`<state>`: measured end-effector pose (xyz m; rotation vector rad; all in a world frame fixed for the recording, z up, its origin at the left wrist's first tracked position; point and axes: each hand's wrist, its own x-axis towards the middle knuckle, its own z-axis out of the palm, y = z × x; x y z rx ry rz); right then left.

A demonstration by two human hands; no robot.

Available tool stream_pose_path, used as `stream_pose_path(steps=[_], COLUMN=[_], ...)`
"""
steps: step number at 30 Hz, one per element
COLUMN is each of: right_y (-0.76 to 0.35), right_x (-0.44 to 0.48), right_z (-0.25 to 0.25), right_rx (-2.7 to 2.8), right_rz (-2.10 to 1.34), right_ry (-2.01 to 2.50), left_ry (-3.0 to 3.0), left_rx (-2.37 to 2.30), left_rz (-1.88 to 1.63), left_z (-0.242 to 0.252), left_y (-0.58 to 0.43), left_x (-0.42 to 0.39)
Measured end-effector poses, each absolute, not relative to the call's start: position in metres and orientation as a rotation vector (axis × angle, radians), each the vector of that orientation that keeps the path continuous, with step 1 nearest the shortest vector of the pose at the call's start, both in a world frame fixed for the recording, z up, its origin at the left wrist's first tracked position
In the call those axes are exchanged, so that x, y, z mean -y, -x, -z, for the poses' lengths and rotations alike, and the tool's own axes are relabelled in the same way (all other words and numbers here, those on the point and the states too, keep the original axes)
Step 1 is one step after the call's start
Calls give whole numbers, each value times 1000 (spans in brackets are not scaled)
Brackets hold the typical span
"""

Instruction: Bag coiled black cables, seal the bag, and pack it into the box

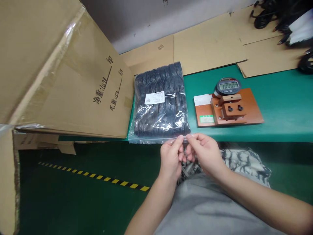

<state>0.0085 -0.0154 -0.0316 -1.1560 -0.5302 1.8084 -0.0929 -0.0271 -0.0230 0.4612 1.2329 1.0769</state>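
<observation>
A clear zip bag (160, 114) packed with rows of black coiled cables lies at the table's front edge, a white label (155, 97) on its top side. My left hand (171, 155) pinches the bag's near edge close to its right corner. Right beside it, my right hand (202, 151) pinches the same edge at the corner. Both thumbs lie on top, and the other fingers curl underneath. To the right of the bag stands a digital gauge (228, 86) on an orange-brown fixture (232, 111); its display reads zeros.
A large cardboard box (80, 81) with handwritten weights stands at the left. Flat cardboard sheets (202, 42) lie along the back of the green table (274, 101). Black items (266, 16) sit at the far right. Yellow-and-black tape (107, 179) marks the floor.
</observation>
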Motion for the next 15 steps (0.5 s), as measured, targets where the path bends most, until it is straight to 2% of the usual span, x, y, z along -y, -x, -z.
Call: stream_pose_path(steps=[11,15], right_y=[-13,-12], right_x=[14,12], right_z=[28,27], right_rx=[477,462], right_rz=[-1860,-1955], right_ry=[1127,1148], left_ry=[-395,-231], left_rx=[-1251,-1321], left_rz=[-1173,-1317], left_z=[22,14], left_y=[89,116], left_x=[30,35])
